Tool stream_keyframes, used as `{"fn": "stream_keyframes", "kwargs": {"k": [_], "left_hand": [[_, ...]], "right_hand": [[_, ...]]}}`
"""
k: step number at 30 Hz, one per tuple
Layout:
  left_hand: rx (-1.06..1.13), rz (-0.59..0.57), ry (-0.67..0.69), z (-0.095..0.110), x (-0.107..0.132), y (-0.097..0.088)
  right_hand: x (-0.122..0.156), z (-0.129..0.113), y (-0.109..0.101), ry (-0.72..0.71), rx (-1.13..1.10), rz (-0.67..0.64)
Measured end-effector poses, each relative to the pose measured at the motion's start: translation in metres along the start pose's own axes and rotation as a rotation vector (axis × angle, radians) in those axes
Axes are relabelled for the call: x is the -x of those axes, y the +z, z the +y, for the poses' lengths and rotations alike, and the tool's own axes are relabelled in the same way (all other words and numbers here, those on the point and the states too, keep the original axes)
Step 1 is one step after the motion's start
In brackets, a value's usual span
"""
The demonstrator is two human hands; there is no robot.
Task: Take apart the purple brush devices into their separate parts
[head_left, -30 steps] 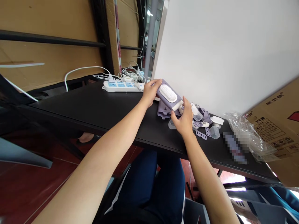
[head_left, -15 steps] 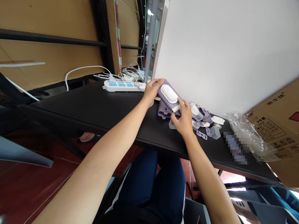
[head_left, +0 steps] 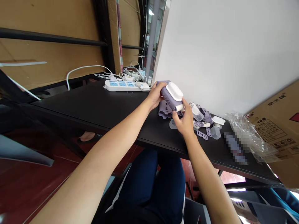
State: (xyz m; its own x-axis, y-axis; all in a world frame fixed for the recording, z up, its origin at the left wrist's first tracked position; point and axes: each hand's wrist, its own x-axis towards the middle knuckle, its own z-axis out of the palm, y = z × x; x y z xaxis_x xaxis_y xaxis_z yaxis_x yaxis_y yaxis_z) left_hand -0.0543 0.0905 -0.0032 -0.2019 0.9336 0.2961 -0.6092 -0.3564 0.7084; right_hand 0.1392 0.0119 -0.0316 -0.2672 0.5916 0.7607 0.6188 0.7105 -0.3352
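- Turned since the earlier frame, the purple device (head_left: 168,98) now tips its white oval cap (head_left: 174,91) up and away, and its holed side faces the camera.
- Left hand (head_left: 154,96) is closed around the device's far end, fingers wrapped over the top.
- Right hand (head_left: 184,119) is curled narrowly around the near end, with the fingertips (head_left: 183,102) by a white roller (head_left: 179,107).
- Device sits in both hands above a black table (head_left: 93,112), just over a flat purple piece (head_left: 164,110); whether they touch cannot be told.
- Small parts lie close to the right hand: a clear cup (head_left: 215,133), a smaller clear cup (head_left: 173,124) and a purple frame (head_left: 202,135).
- Smooth plastic could slip from the fingers while being turned, and a drop would likely scatter those parts.
- Loose clear cups could be nudged by the right wrist and roll off the table's near edge.
- Cap or roller might pop off if squeezed hard, if either is only clipped on.
- Cardboard box (head_left: 277,137) at right carries a mark starting with "V" and small print too small to read; no brand shows on the device.
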Motion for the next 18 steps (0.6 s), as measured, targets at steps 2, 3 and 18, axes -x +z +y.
{"fn": "stream_keyframes", "kwargs": {"k": [2, 3, 18], "left_hand": [[-0.020, 0.015, 0.006, 0.000, 0.000, 0.000], [-0.025, 0.014, 0.002, 0.000, 0.000, 0.001], [0.090, 0.022, -0.058, -0.006, -0.002, 0.004]], "right_hand": [[0.000, -0.003, 0.001, 0.005, 0.020, 0.014], [0.000, -0.004, 0.001, 0.009, 0.040, 0.028], [-0.002, -0.025, -0.006, 0.006, 0.128, 0.107]]}}
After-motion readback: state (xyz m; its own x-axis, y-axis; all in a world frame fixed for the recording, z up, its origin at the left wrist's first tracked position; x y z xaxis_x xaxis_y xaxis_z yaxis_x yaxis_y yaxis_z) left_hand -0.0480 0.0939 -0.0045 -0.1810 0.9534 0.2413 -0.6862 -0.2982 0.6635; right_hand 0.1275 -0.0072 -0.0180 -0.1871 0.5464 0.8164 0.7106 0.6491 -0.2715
